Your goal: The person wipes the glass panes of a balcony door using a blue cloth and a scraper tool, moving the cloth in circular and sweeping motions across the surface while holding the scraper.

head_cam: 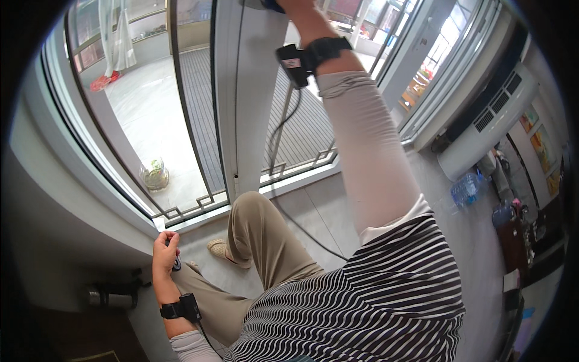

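My left hand (166, 252) is low at the left, its fingers closed around a small dark-handled tool (175, 264) whose flat whitish end (159, 224) points at the lower corner of the glass door frame. The tool's exact kind cannot be told. My right arm reaches up across the door; my right hand (296, 5) is cut off by the top edge. Beside it shows part of a dark blue and grey object (271, 5), and its grip is unclear. Each wrist wears a black strap with a small box and cable.
The white door stile (253, 90) stands before me, with glass panels on both sides. Behind the glass are a plant in a glass bowl (156, 175) and a grey ribbed mat (201, 108). A white air conditioner (491, 120) and a blue water bottle (468, 190) are at the right.
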`<state>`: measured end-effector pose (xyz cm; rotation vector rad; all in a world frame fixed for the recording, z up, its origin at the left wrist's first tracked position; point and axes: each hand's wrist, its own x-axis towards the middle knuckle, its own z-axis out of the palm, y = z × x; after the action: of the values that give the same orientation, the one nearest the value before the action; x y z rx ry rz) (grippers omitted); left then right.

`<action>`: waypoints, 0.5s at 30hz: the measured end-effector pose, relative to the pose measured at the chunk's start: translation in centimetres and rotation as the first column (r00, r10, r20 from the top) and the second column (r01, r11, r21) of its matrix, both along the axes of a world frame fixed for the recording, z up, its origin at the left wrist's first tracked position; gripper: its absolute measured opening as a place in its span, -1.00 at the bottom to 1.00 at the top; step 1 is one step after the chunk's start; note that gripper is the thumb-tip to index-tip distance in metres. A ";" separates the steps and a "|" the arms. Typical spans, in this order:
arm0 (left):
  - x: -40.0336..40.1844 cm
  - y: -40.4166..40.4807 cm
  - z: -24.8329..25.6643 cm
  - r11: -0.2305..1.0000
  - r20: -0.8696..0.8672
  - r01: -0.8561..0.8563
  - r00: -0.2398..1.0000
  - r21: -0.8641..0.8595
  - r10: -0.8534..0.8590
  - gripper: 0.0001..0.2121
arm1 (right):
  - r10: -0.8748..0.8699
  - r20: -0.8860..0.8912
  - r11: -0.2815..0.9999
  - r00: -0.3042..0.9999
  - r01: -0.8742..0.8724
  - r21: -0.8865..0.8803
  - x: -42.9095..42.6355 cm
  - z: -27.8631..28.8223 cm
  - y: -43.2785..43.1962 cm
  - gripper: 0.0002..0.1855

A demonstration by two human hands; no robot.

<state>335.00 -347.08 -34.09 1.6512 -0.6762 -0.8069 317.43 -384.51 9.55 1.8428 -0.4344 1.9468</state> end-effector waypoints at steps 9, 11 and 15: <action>-0.8 -1.1 0.5 0.999 0.159 0.019 0.987 0.048 -0.027 -0.84 | 0.076 -0.470 0.996 0.879 -0.041 0.083 -1.6 -22.1 0.1 -0.17; -1.2 -1.7 0.3 0.994 0.295 0.018 0.954 0.108 -0.050 -0.84 | 0.019 -0.655 0.999 0.756 0.005 0.034 -3.4 -26.7 -0.2 -0.34; -2.2 -1.9 0.7 0.977 0.511 0.013 0.851 0.214 -0.123 -0.79 | -0.158 -0.741 0.977 0.653 -0.004 -0.212 -3.1 -25.8 -0.8 -0.56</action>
<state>332.78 -349.03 -33.40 2.0719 -1.0644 -0.4786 314.33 -385.28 -16.22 2.2334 -0.0342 0.9443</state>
